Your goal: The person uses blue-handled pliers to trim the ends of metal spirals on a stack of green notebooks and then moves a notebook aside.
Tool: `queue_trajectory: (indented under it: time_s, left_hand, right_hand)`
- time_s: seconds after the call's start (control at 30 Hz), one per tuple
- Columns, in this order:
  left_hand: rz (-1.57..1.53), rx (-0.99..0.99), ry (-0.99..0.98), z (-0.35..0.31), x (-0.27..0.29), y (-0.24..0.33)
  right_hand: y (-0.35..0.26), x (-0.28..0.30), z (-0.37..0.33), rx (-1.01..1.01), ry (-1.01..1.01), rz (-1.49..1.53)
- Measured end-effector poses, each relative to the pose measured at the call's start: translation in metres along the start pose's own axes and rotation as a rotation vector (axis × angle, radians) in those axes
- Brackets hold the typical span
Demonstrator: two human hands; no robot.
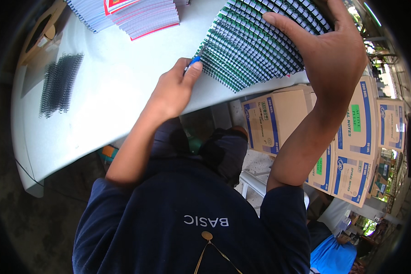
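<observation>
A fanned stack of spiral notebooks (249, 43), with dark coils along green and white edges, stands at the far right of the white table. My left hand (176, 89) is closed around a small blue-handled tool (192, 62). Its thin dark tip meets the left edge of the coils; the tool's exact kind is unclear. Over the stack's right side reaches my right hand (331, 50). Its thumb presses on the coils and its other fingers curl over the far side, partly cut off by the frame, gripping the stack.
Loose black spiral coils (61, 84) lie on the left of the white table (109, 100). More notebooks (144, 20) are piled at the far edge, near a brown wooden object (39, 34). Cardboard boxes (287, 114) stand stacked at the right, and a person in blue (335, 255) is lower right.
</observation>
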State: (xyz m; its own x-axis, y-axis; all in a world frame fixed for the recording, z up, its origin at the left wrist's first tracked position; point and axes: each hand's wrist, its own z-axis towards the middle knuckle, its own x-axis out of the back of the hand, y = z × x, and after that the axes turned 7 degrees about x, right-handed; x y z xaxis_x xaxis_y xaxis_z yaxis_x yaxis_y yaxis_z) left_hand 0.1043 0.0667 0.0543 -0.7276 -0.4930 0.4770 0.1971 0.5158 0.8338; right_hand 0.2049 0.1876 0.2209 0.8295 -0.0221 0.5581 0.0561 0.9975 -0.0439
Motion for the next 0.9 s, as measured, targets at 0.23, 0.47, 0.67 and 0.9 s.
queue_trajectory:
  time_s: [0.23, 0.47, 0.67, 0.9]
  left_hand:
    - [-1.256, 0.234, -0.746, 0.011, 0.01, -0.02]
    - [-0.066, 0.032, -0.018, -0.002, 0.001, 0.001]
    - [-1.064, 0.179, -0.682, 0.006, 0.008, -0.022]
    - [-1.056, 0.226, -0.626, 0.013, 0.016, -0.018]
  right_hand:
    - [-0.012, -0.004, 0.003, -0.102, -0.038, -0.091]
    - [-0.003, 0.0, 0.0, -0.052, 0.006, 0.013]
    - [-0.003, 0.001, 0.001, -0.049, 0.007, 0.014]
    - [-0.005, 0.003, 0.002, -0.069, -0.023, 0.016]
